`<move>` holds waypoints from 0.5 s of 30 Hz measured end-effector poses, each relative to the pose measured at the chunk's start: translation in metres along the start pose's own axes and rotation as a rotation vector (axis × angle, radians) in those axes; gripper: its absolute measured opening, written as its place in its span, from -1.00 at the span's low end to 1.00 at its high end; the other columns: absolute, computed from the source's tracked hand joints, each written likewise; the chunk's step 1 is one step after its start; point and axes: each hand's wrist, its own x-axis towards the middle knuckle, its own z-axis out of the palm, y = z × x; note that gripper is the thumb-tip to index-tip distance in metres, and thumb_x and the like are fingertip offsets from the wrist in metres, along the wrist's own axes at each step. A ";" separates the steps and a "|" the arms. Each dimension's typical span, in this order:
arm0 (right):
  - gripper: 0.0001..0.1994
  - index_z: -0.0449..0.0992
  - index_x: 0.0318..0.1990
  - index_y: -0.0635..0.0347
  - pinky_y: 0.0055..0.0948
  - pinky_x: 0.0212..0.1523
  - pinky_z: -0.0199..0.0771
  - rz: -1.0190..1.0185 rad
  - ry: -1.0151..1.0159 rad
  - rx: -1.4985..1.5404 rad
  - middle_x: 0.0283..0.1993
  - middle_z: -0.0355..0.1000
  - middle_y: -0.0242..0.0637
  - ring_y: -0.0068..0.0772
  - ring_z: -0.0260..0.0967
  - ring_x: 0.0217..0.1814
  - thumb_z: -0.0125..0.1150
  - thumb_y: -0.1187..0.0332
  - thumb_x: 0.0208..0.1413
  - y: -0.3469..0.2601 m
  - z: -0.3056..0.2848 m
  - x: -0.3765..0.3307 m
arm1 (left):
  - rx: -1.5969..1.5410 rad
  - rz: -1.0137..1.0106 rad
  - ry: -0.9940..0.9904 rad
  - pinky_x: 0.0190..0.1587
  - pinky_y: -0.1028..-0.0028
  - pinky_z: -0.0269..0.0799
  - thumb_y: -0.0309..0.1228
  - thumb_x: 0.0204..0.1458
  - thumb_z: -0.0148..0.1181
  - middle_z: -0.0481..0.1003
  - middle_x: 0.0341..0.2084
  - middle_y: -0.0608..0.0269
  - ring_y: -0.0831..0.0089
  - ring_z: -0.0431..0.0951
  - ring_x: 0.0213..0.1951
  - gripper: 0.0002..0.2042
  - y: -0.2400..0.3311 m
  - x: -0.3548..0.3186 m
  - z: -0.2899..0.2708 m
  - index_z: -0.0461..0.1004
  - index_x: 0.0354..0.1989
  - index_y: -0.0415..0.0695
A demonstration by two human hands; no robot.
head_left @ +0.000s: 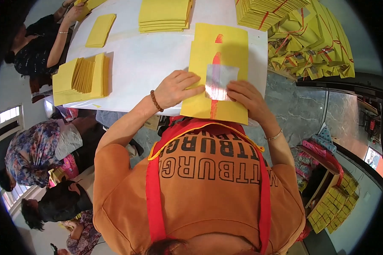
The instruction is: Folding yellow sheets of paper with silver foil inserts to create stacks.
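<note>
Two hands, left hand [177, 88], right hand [247, 98], pressing yellow sheet [219, 72], white table [149, 55].

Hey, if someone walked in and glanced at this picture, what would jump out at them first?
Probably the bright yellow paper sheet with a red stripe at the near edge of the white table, pressed flat by the left hand and right hand, with a small silvery foil square between them. Next, the yellow paper stacks across the table, and the heap of red-tied bundles at far right.
</note>
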 end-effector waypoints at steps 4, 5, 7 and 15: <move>-0.76 0.46 -0.14 0.14 -0.33 -0.05 0.37 0.198 -0.016 0.351 -0.09 0.41 -0.25 -0.17 0.37 -0.03 0.13 0.45 -0.02 0.001 0.006 -0.003 | -0.318 -0.215 0.013 -0.17 0.40 0.35 -0.44 -0.13 0.08 0.47 -0.27 0.26 0.37 0.46 -0.17 -0.73 -0.002 -0.002 0.006 0.45 -0.18 -0.03; -0.76 0.45 -0.13 0.17 -0.38 -0.09 0.40 0.278 0.016 0.412 -0.15 0.43 -0.22 -0.18 0.40 -0.11 0.11 0.47 0.00 0.002 0.006 -0.002 | -0.427 -0.306 0.036 -0.20 0.39 0.35 -0.43 -0.09 0.09 0.48 -0.30 0.25 0.36 0.47 -0.20 -0.76 -0.003 0.000 0.006 0.46 -0.19 -0.08; -0.76 0.45 -0.11 0.20 -0.43 -0.14 0.40 0.490 -0.031 0.507 -0.20 0.45 -0.22 -0.25 0.42 -0.16 0.11 0.46 0.02 0.004 0.003 0.007 | -0.517 -0.549 -0.072 -0.24 0.39 0.36 -0.39 -0.03 0.08 0.48 -0.36 0.20 0.33 0.48 -0.26 -0.79 -0.001 0.007 0.003 0.46 -0.20 -0.13; -0.73 0.43 -0.08 0.29 -0.60 -0.24 0.37 0.967 0.392 0.858 -0.20 0.47 -0.25 -0.58 0.40 -0.27 0.16 0.41 0.06 -0.001 0.018 0.036 | -1.116 -1.109 0.062 -0.41 0.47 0.35 -0.26 0.05 0.10 0.49 -0.55 0.18 0.54 0.46 -0.48 -0.71 -0.016 0.012 0.040 0.45 -0.22 -0.26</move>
